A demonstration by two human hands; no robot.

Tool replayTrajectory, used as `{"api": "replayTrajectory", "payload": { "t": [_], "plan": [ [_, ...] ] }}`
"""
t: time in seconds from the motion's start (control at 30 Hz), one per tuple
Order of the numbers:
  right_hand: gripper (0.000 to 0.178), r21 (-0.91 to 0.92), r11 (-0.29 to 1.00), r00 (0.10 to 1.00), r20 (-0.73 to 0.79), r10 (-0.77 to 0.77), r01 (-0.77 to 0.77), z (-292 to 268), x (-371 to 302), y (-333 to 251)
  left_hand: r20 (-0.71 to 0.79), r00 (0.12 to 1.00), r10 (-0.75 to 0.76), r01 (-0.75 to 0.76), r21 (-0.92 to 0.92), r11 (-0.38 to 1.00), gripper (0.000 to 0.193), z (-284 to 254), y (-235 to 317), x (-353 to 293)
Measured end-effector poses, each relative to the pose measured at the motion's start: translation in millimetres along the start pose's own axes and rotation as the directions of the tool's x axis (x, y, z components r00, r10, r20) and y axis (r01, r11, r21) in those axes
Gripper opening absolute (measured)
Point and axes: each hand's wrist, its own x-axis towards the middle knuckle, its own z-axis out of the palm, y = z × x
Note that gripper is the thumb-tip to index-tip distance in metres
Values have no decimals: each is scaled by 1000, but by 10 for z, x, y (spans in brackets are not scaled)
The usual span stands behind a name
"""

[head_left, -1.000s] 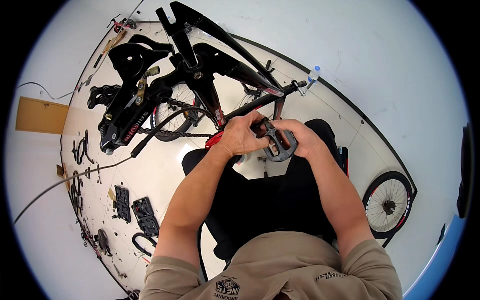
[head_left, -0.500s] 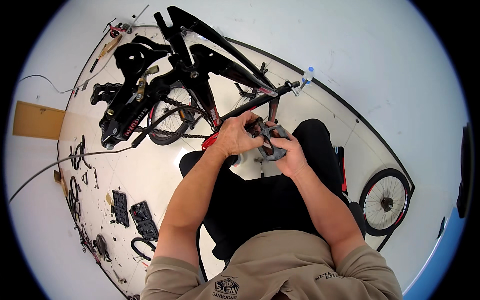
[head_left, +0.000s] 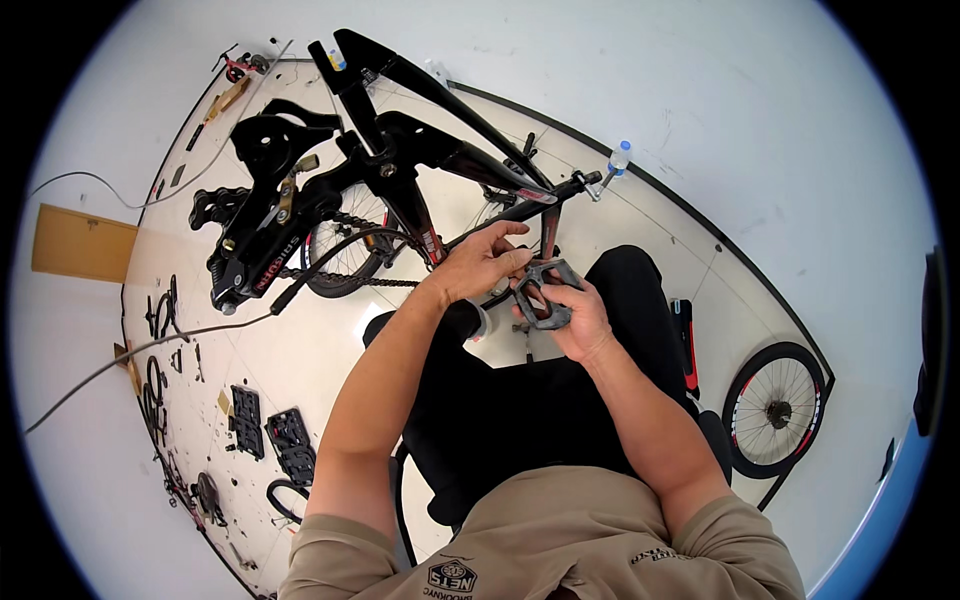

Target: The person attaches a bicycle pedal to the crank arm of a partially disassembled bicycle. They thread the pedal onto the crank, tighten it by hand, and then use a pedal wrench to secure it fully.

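A grey-black bicycle pedal [head_left: 546,318] is gripped by my right hand [head_left: 588,322], with the thumb pressed across its cage. My left hand [head_left: 470,270] is just left of the pedal, fingers stretched forward and a gap showing between thumb and forefinger. Its thumb tip comes close to the pedal's far end; whether they touch I cannot tell. Ahead of both hands stands a black bicycle frame [head_left: 405,205], with a rear derailleur [head_left: 285,200] and chain [head_left: 375,282] at its left. The crank area behind my left hand is mostly hidden.
A spoked wheel [head_left: 772,410] lies at the right. A water bottle [head_left: 620,158] stands by the far wall. Two black tool cases [head_left: 291,445] are on the floor at left, near scattered bike parts. A cable [head_left: 150,340] runs across the left side. A hammer-like tool [head_left: 528,343] lies below the pedal.
My left hand has opened away from the pedal, its fingers now stretched out. The pedal stays in my right hand, slightly turned. The whole view has shifted a little.
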Motion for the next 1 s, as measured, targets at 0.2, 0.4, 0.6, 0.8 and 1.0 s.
{"api": "replayTrajectory", "payload": {
  "t": [0.2,0.4,0.6,0.8,1.0],
  "plan": [
    [33,-28,999,997,-73,-19,17,-4,1,7,100,995,-27,33,-55,998,26,-35,-100,198],
    [34,-59,997,994,-88,-60,55,44,-21,11,80,997,-16,30,-169,985,26,16,-45,173],
    [34,-92,992,984,-153,-96,83,57,-36,57,46,995,-90,98,-229,969,33,29,-132,206],
    [30,-157,983,981,-152,-121,97,43,-35,63,28,997,-74,78,-201,977,35,53,-186,244],
    [31,-315,937,964,-163,-209,150,-30,5,123,43,990,-136,142,-231,962,38,42,-32,228]
  ]
}}
